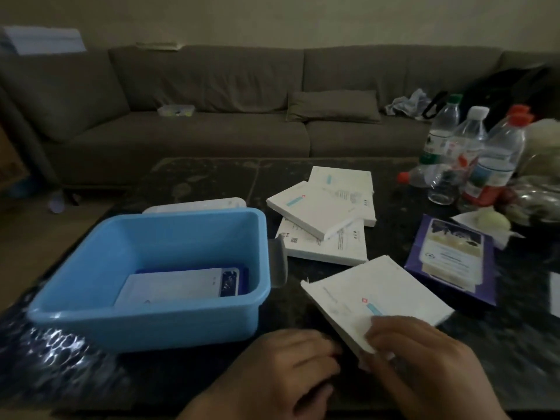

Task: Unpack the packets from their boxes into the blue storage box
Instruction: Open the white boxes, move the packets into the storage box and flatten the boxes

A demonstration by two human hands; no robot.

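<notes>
Grey-brown fabric covers the sofa [212, 86] that fills the far side, and nearer us stands the dark table [212, 183]. On its left part we see the blue storage box [151, 316], with a white packet [169, 286] lying flat on its floor over something dark blue. Just right of it three white boxes [327, 213] lie overlapping in a loose pile, and a purple pack [451, 262] lies farther right. Clear plastic bottles [472, 140] crowd the far right corner. At the near edge our hands meet on another white box [372, 286]: the right hand [421, 356] grips its near corner with curled fingers, while the left hand [291, 365] sits at the box's near left edge, fingers curled; whether it actually holds the box we cannot tell.
</notes>
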